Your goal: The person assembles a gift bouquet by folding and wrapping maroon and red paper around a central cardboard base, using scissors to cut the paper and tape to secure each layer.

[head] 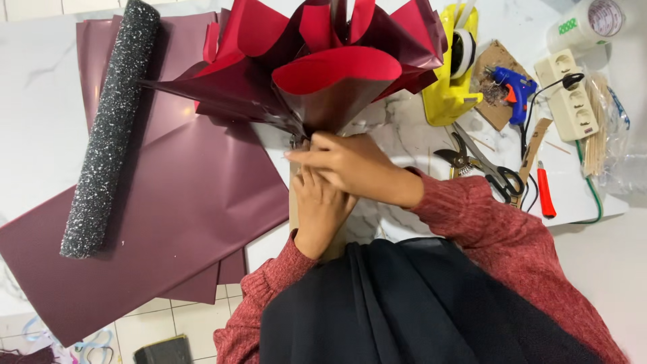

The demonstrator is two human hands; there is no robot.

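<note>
A bouquet wrap [323,67] of folded dark red and bright red sheets fans out at the top centre of the white marble table [40,87]. My left hand [320,209] grips its narrow neck from below. Over the left hand lies my right hand [344,162], fingers closed around the same neck just under the folds. Both sleeves are red knit. Whatever stems the wrap holds are hidden by my hands.
Maroon wrapping sheets [175,222] lie at left with a dark glittery roll [111,128] across them. At right: a yellow tape dispenser [451,81], blue glue gun [512,87], scissors [502,178], pruning shears [458,158], red cutter [544,192], power strip [573,98], tape roll [593,20], wooden skewers [596,128].
</note>
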